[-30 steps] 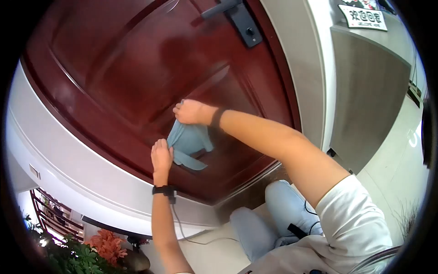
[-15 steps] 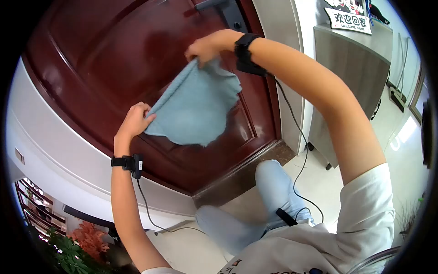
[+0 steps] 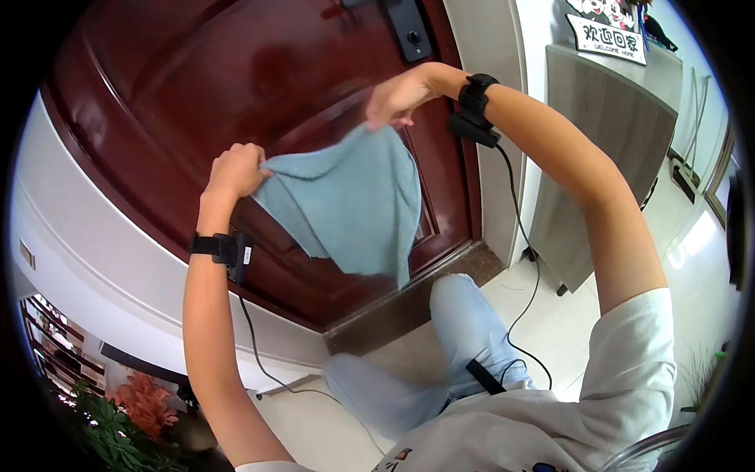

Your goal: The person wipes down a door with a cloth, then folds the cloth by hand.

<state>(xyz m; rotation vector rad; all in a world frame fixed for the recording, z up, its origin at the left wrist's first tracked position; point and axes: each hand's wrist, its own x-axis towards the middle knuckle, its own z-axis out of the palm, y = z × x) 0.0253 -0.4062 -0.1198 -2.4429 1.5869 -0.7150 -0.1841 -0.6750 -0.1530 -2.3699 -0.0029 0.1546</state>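
A light blue-green cloth [image 3: 346, 200] hangs spread between my two hands, in front of a dark red panelled door [image 3: 173, 102]. My left hand [image 3: 236, 169] is closed on the cloth's upper left corner. At the top right edge, my right hand [image 3: 397, 98] pinches the cloth, slightly blurred by motion. The lower part of the cloth droops freely in folds, with a corner pointing down. Black straps with small devices and cables sit on both wrists.
A black door lock plate [image 3: 410, 31] is on the door at the top. To the right stands a grey wood-grain cabinet [image 3: 605, 149] bearing a welcome sign [image 3: 605, 39]. Red and green plants [image 3: 141, 405] are at lower left. Cables [image 3: 519, 212] run from my wrists.
My right hand has moved right and slightly down, my left hand up. The cloth's top edge is now nearer level, and its lower part hangs further down.
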